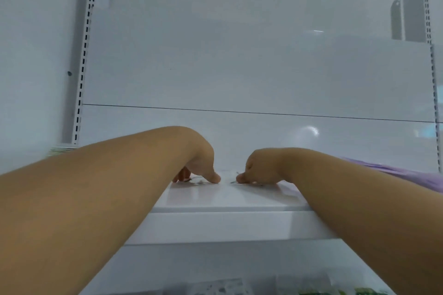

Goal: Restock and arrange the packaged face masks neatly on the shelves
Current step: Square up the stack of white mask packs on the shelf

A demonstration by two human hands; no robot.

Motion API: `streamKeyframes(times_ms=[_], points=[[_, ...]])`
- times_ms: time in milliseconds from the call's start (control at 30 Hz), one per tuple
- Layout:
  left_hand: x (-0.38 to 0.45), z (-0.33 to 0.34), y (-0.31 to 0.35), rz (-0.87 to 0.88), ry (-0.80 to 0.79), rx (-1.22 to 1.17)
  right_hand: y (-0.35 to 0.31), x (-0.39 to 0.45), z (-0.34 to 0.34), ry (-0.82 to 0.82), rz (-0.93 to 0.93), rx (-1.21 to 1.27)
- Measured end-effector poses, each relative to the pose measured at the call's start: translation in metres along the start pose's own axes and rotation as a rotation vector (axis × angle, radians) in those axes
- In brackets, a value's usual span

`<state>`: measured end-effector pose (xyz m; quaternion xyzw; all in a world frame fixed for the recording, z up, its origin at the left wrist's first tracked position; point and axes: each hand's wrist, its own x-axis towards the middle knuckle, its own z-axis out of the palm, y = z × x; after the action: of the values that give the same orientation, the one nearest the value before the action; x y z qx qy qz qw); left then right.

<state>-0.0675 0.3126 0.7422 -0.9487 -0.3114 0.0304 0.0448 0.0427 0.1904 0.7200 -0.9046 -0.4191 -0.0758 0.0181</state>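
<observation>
Both forearms are reaching over the front edge of a glossy white metal shelf (223, 201), wrists bent down so the hands are meeting near its middle.

Left hand (199, 163): fingers curling downward, thumb tip pressing toward the shelf surface. A thin, clear, shiny edge is showing under the fingertips, probably a packaged face mask (196, 179), too slight to confirm. Whether the grip is clamped on it cannot be told.

Right hand (256, 167): knuckles bunching, thumb pointing left, another sliver of shiny film (233, 181) lying just under it. Grip state likewise cannot be told.

A pale lilac flat packet (395, 171) is lying on the shelf behind the right forearm.

Dark and green packs (335, 291) are showing, blurred, on the lower shelf.
</observation>
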Motion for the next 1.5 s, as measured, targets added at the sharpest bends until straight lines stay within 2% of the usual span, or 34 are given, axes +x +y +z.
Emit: streamKeyframes(times_ms=[67,233,333,400,467,633,700,800,967,1033,1167,1267,1367,1433,1500], points=[[0.010,0.004,0.000,0.028,0.022,-0.090,0.004,0.001,0.000,0.032,-0.036,0.182],[0.021,0.014,-0.006,0.048,0.159,-0.460,0.008,0.007,0.001,0.005,-0.013,0.993],[0.018,0.017,-0.005,0.033,0.160,-0.675,0.010,0.006,0.000,-0.061,-0.004,1.209],[0.011,0.019,0.003,0.061,0.130,-0.810,0.009,0.004,0.002,-0.087,-0.007,1.226],[0.009,0.019,0.010,0.090,0.168,-0.859,0.006,0.005,0.003,-0.060,-0.018,1.244],[0.010,0.008,-0.002,0.075,0.560,-1.055,0.007,0.017,-0.002,0.309,0.055,1.236],[0.012,0.005,-0.010,0.136,0.646,-1.163,0.013,0.017,-0.001,0.289,0.107,1.288],[0.013,0.007,-0.015,0.266,0.629,-1.272,0.009,0.011,0.000,0.126,0.014,1.416],[0.015,0.004,-0.015,0.292,0.611,-1.290,0.004,0.016,-0.007,0.376,-0.135,1.478],[0.016,0.003,-0.017,0.269,0.607,-1.270,0.007,0.015,-0.008,0.406,-0.166,1.453],[0.015,0.004,-0.019,0.284,0.603,-1.321,0.007,0.009,-0.005,0.280,-0.221,1.424],[0.010,0.003,-0.020,0.284,0.624,-1.355,0.008,0.007,-0.001,0.118,-0.249,1.388],[0.005,0.000,-0.022,0.261,0.629,-1.467,0.008,0.001,0.004,-0.044,-0.245,1.220],[0.000,-0.003,-0.026,0.241,0.628,-1.556,0.007,0.000,0.004,-0.025,-0.251,1.197],[-0.005,-0.007,-0.033,0.230,0.647,-1.629,0.008,0.002,0.001,0.096,-0.243,1.268]])
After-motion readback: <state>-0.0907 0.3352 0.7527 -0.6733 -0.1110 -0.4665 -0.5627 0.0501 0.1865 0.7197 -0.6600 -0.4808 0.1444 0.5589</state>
